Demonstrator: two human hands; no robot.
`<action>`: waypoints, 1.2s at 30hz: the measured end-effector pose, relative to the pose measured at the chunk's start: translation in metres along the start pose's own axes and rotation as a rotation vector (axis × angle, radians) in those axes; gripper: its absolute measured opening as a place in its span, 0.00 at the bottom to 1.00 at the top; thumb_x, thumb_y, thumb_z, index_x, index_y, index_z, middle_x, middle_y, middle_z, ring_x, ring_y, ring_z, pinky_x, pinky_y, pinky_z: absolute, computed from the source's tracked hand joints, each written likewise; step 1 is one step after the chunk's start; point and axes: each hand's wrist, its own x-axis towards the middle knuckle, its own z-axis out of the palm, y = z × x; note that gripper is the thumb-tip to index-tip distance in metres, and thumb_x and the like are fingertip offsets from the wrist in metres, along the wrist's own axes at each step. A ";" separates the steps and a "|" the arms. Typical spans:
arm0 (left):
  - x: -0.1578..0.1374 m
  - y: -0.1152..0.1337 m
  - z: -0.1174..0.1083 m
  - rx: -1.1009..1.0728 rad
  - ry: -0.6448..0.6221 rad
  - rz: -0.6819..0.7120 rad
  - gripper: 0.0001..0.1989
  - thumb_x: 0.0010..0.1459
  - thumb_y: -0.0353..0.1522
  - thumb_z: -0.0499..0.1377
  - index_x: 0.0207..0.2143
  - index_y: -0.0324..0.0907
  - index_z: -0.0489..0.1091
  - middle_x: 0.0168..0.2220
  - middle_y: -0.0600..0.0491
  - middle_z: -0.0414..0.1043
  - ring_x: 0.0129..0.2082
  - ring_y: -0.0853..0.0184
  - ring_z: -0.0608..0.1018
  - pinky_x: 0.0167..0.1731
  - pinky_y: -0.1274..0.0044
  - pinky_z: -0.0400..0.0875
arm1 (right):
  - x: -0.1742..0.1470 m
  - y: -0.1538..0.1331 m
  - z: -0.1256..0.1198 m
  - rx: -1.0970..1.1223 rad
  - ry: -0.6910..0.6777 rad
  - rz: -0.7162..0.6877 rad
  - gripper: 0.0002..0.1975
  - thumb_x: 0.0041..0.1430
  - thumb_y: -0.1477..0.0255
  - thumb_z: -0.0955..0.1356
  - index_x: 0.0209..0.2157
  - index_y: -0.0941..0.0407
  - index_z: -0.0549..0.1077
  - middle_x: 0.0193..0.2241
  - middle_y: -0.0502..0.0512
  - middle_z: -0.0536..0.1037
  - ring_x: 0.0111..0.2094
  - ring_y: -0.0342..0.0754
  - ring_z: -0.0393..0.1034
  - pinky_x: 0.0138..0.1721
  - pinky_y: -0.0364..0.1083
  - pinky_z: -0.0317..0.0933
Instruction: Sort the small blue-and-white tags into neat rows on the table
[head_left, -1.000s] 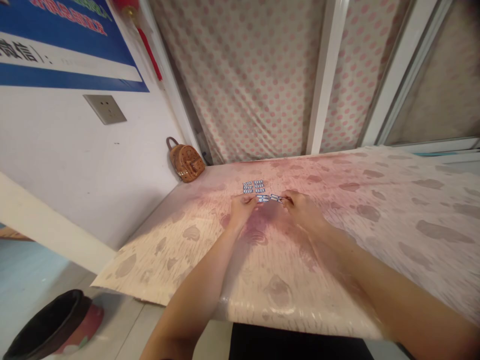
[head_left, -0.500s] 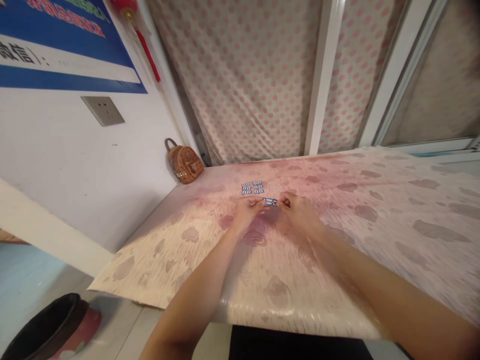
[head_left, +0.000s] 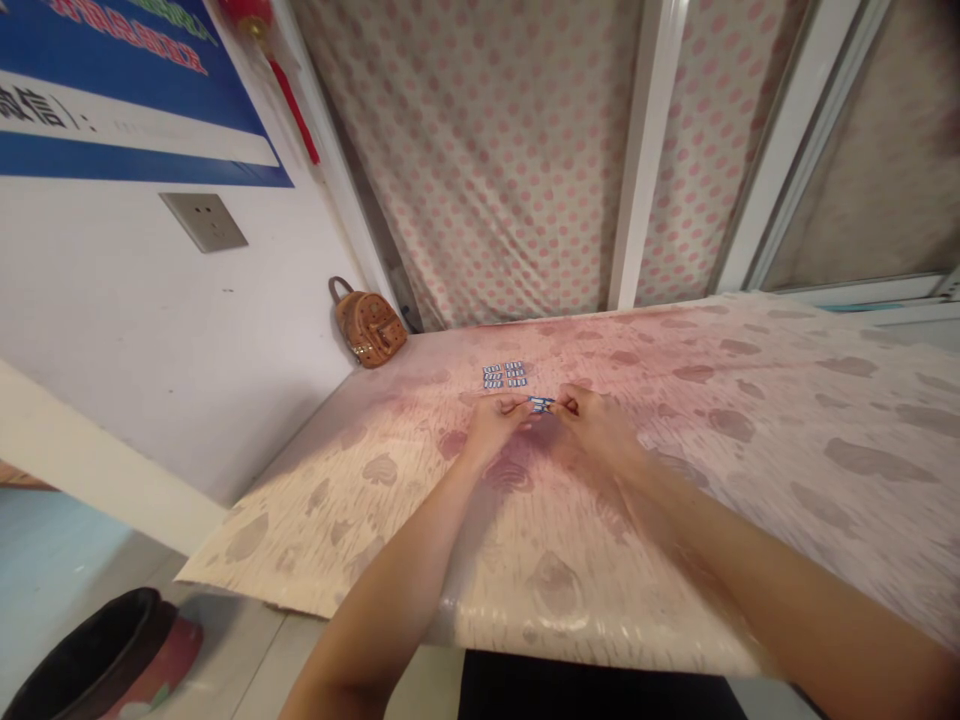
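Between my hands is a small flat blue-and-white piece (head_left: pixel 539 404), too small to name for sure. My left hand (head_left: pixel 496 420) pinches its left end, thumb and fingers pressed together. At its right end my right hand (head_left: pixel 589 412) has its fingertips closed on it. Both hands are low over the patterned tablecloth (head_left: pixel 420 520). Just beyond the left fingers, several similar blue-and-white pieces (head_left: pixel 505 375) lie flat in two neat columns; their print is too small to read.
A small brown backpack-shaped bag (head_left: pixel 373 328) stands against the wall at the table's back left corner. Behind the table hangs a dotted curtain (head_left: pixel 487 160). A dark-mouthed bin (head_left: pixel 105 650) sits on the floor by the front left edge.
The hands stay in almost the same place. The held piece looks slightly altered between the fingers, with less of its right end showing. The laid-out pieces have not moved.
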 end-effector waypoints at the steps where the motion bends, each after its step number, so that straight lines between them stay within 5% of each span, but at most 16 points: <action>1: 0.000 0.001 0.000 -0.004 0.000 -0.002 0.15 0.50 0.39 0.69 0.34 0.35 0.78 0.37 0.43 0.81 0.34 0.63 0.83 0.35 0.76 0.75 | 0.000 0.000 0.000 0.006 0.003 0.000 0.09 0.59 0.69 0.65 0.25 0.54 0.65 0.22 0.49 0.72 0.24 0.44 0.63 0.27 0.43 0.48; 6: -0.001 0.002 -0.002 -0.049 0.016 -0.026 0.15 0.51 0.38 0.69 0.35 0.35 0.78 0.38 0.43 0.81 0.34 0.63 0.83 0.38 0.74 0.76 | 0.005 0.012 0.006 0.170 0.043 0.041 0.06 0.56 0.66 0.67 0.31 0.54 0.69 0.25 0.49 0.75 0.26 0.45 0.67 0.28 0.42 0.52; 11: 0.001 -0.002 -0.005 -0.090 0.011 -0.053 0.15 0.50 0.38 0.70 0.35 0.34 0.77 0.37 0.43 0.81 0.35 0.63 0.83 0.40 0.72 0.76 | 0.012 0.025 0.013 0.384 -0.100 0.003 0.09 0.57 0.64 0.65 0.28 0.54 0.69 0.24 0.49 0.75 0.26 0.44 0.69 0.30 0.43 0.58; 24: 0.000 -0.001 -0.004 -0.157 0.037 -0.121 0.12 0.48 0.32 0.70 0.32 0.36 0.73 0.32 0.47 0.79 0.32 0.65 0.82 0.35 0.75 0.75 | 0.014 0.029 0.022 0.382 -0.086 0.027 0.11 0.56 0.64 0.64 0.24 0.54 0.67 0.20 0.48 0.73 0.23 0.43 0.66 0.26 0.42 0.56; 27: 0.003 -0.001 -0.017 -0.060 0.103 -0.101 0.10 0.48 0.32 0.69 0.31 0.37 0.74 0.31 0.50 0.79 0.30 0.67 0.81 0.31 0.78 0.73 | 0.015 0.030 0.022 0.418 -0.091 0.047 0.09 0.56 0.64 0.64 0.26 0.54 0.68 0.22 0.49 0.74 0.23 0.43 0.67 0.27 0.42 0.58; 31: 0.012 0.000 -0.050 0.203 0.350 -0.061 0.04 0.49 0.30 0.66 0.28 0.37 0.75 0.23 0.56 0.73 0.19 0.76 0.70 0.21 0.84 0.64 | 0.017 0.036 0.023 0.421 -0.071 0.080 0.07 0.58 0.66 0.64 0.28 0.54 0.69 0.23 0.50 0.76 0.23 0.43 0.68 0.28 0.42 0.61; 36: 0.025 0.001 -0.076 0.392 0.405 -0.210 0.01 0.51 0.26 0.64 0.27 0.37 0.75 0.20 0.57 0.69 0.16 0.77 0.65 0.19 0.84 0.61 | 0.020 0.047 0.026 0.365 -0.020 0.090 0.06 0.58 0.67 0.66 0.29 0.53 0.71 0.22 0.50 0.76 0.24 0.44 0.70 0.28 0.42 0.63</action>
